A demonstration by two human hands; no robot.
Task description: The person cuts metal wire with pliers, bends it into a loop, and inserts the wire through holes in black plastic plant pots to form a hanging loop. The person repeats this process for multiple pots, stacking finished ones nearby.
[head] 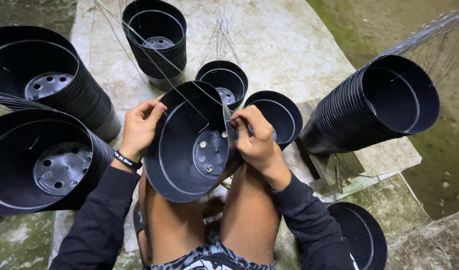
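Resting over the person's bare knees, a black plastic pot lies tipped on its side, mouth open toward the camera and a little up-left, its perforated base away and down-right, so its axis runs rim to base at a slant into the picture. The left hand clamps the rim on the pot's left, thumb over the edge and fingers curled behind the wall; a dark band sits at that wrist. The right hand is closed on the rim at the pot's right, fingertips pinched together around a thin wire at the edge; whether the wire is hooked through the rim cannot be told. That wire crosses the pot's mouth and runs up-left out of it. Just beyond the held pot, two single pots stand upright on the pale sheet covering the ground, with a bundle of wire hangers behind them. Farther out, nested stacks of black pots ring the person: one upright stack at top centre, two stacks lying at left, and one stack lying at right, mouth toward the right.
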